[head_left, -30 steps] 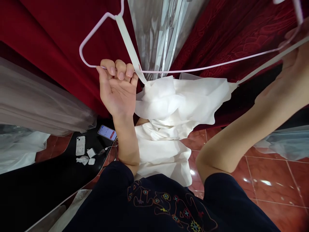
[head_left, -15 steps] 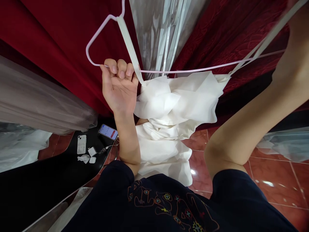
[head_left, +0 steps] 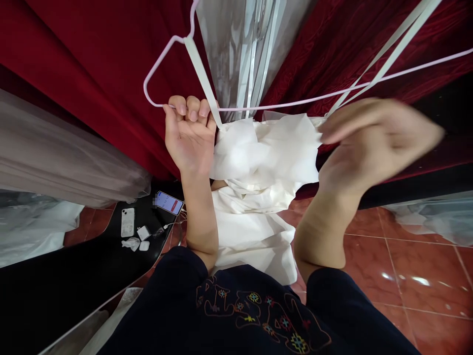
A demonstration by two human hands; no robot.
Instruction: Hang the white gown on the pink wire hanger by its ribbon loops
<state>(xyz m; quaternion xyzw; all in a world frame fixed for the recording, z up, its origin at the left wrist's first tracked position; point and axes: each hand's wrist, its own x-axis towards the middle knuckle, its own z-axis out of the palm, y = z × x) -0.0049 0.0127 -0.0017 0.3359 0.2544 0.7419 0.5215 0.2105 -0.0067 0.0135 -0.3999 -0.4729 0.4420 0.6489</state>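
A white dress [head_left: 258,153] with layered, petal-like cloth at its top hangs by thin straps from a pale pink clothes hanger [head_left: 291,104]. My left hand [head_left: 194,133] is closed on the lower bar of the hanger near its left end, palm towards me. The left strap [head_left: 201,74] loops over the hanger beside those fingers. My right hand [head_left: 369,138], smeared by motion, is at the dress's upper right corner, below the right strap [head_left: 393,54]. Whether its fingers grip the cloth cannot be made out.
Dark red curtains [head_left: 111,54] and a grey sheer curtain [head_left: 225,44] hang behind. At left, a black surface [head_left: 84,256] bears a lit phone [head_left: 168,202], a white phone [head_left: 127,222], a charger [head_left: 143,232] and small white items. Red tiles [head_left: 369,256] cover the floor.
My right hand has come down from the upper right, off the raised strap, to the dress's upper right corner. My left hand and the hanger's left end have shifted slightly right and down in view.
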